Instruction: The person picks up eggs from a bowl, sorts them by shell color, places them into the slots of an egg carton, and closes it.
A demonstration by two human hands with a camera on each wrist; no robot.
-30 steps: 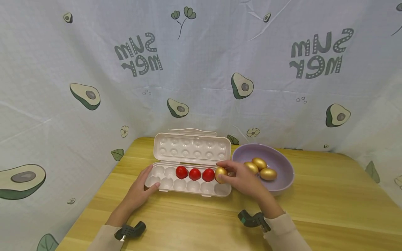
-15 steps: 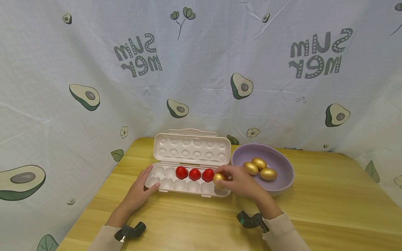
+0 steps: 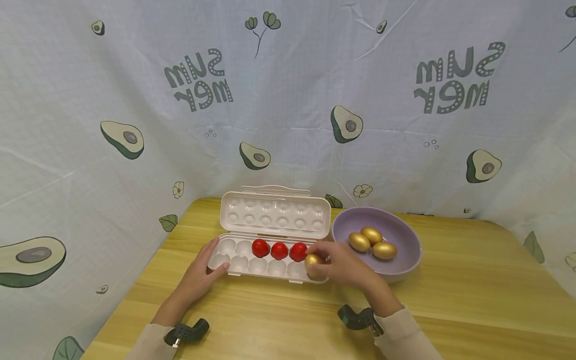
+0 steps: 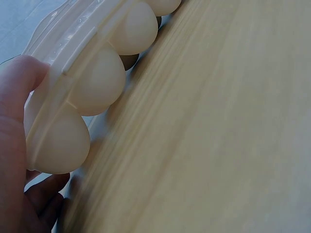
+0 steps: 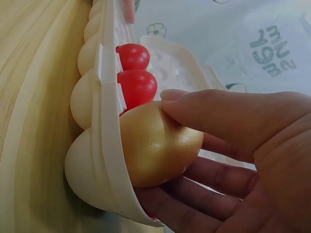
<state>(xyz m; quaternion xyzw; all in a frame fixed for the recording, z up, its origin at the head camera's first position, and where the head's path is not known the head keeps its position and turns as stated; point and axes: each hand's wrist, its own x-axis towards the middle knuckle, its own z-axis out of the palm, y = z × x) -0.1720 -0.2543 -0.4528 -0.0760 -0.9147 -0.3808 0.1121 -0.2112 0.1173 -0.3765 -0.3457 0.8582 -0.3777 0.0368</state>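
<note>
at the carton's (image 3: 276, 270) right end, my right fingers (image 5: 218, 177) pinch a gold egg (image 3: 312, 265) beside the front rim (image 5: 114, 158); seated or not, can't tell. left fingers (image 4: 48, 189) grip the far end. i'd fear an off-centre release: egg could roll out.

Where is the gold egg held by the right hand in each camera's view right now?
Head: the gold egg, lower half, slightly right of centre, in the right hand.
Left wrist: not in this picture.
Right wrist: the gold egg, just below centre.
Shared landmark: the cream egg tray, visible in all three.
</note>
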